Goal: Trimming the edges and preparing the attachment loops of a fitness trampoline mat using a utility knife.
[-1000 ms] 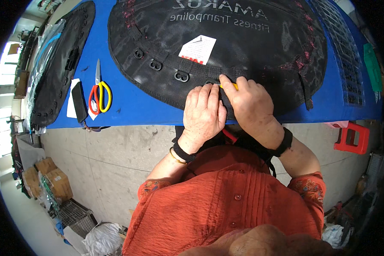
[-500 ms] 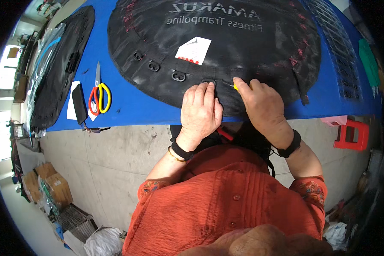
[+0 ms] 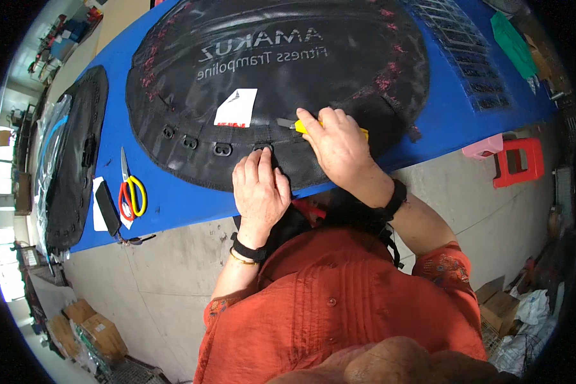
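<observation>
A round black trampoline mat (image 3: 358, 77) lies on a blue-covered table. My left hand (image 3: 260, 195) rests on its near edge, fingers stretched out, the fingertips over a black plastic buckle (image 3: 262, 148). That buckle is partly hidden by the fingers. To its left, several similar buckles sit along the mat's rim band, the nearest a black figure-eight buckle (image 3: 223, 150). My right hand (image 3: 340, 150) is closed around a yellow utility knife (image 3: 302, 127). Its blade is out, pointing left above the mat, beyond the left fingertips. A white paper label (image 3: 237, 107) lies on the mat.
Left of the mat are scissors (image 3: 132, 192) with red and yellow handles and a black oblong item (image 3: 107, 208). A second black mat (image 3: 77, 173) lies further left. Pink thread scraps (image 3: 385, 82) cling to the mat. A red stool (image 3: 518, 163) stands right of the table.
My right hand has raised the knife off the mat, so its blade now shows. My left hand stays at the buckle. The whole view has turned and shifted.
</observation>
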### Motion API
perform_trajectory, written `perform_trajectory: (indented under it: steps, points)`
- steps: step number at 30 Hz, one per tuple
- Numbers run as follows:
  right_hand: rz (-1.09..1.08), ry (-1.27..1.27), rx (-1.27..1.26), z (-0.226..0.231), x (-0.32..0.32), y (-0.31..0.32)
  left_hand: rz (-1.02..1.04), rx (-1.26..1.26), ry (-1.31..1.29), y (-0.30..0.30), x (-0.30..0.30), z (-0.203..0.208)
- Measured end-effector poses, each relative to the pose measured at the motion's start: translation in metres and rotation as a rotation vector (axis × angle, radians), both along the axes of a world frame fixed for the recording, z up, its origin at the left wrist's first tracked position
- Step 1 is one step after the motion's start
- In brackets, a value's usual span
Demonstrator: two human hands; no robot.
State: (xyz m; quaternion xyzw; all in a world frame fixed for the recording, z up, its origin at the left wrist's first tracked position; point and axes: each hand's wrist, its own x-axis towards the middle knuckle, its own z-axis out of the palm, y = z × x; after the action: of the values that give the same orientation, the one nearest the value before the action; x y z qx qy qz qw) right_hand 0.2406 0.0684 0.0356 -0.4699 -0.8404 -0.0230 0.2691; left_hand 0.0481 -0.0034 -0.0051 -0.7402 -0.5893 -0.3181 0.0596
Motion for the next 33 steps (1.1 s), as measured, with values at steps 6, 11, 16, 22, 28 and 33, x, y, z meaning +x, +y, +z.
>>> perform_trajectory:
  steps: [6,11,16,22,28,33]
  points:
    - [-0.029,0.006,0.011,0.001,0.009,0.013,0.01,0.005,0.022,0.0,0.0,0.0]
    - [-0.111,-0.019,-0.037,0.0,0.022,0.027,0.012,-0.01,0.023,0.0,0.0,0.003]
    - [-0.11,0.053,-0.128,-0.002,0.03,0.03,0.007,-0.005,0.038,-0.001,-0.002,0.003]
    - [-0.127,0.11,-0.121,-0.003,0.04,0.039,-0.005,-0.012,0.054,-0.002,-0.001,0.005]
    - [-0.08,0.117,0.055,0.001,0.041,0.028,0.006,-0.008,0.061,-0.001,0.001,0.004]
    - [0.093,0.245,0.093,0.004,0.033,0.001,0.008,0.004,0.07,0.0,-0.001,0.004]
